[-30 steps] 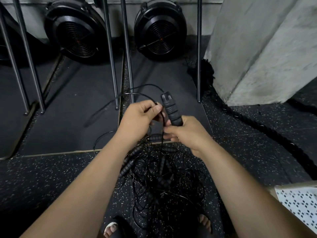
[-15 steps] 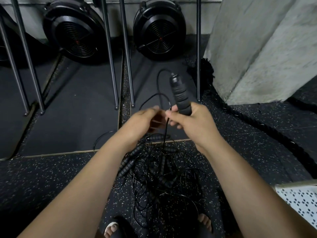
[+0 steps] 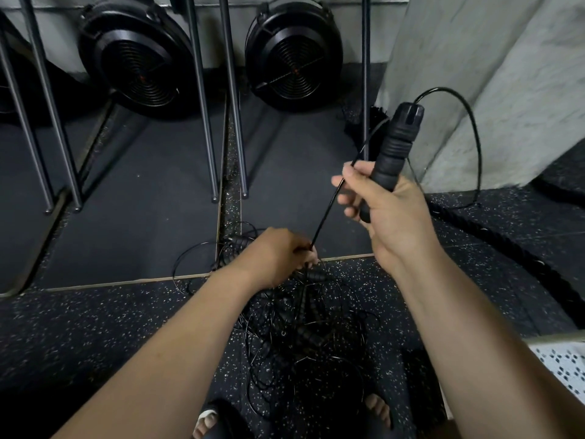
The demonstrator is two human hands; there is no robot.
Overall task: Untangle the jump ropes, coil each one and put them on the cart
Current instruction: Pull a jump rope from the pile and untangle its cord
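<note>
Over the tangle [image 3: 300, 337], the right hand [image 3: 389, 217] grips a handle [image 3: 395, 144], the left hand [image 3: 278, 258] pinches its cord [image 3: 326, 213]; untangling likely needs gentle pulling next.

Both bare forearms reach forward from the bottom edge. The right hand [image 3: 389, 210] is the higher one, its fingers curled round a handle [image 3: 395, 147] that stands nearly upright. The left hand [image 3: 278, 258] is lower, back up, pinching a cord [image 3: 326, 213] that runs straight up past the right fingertips.
</note>
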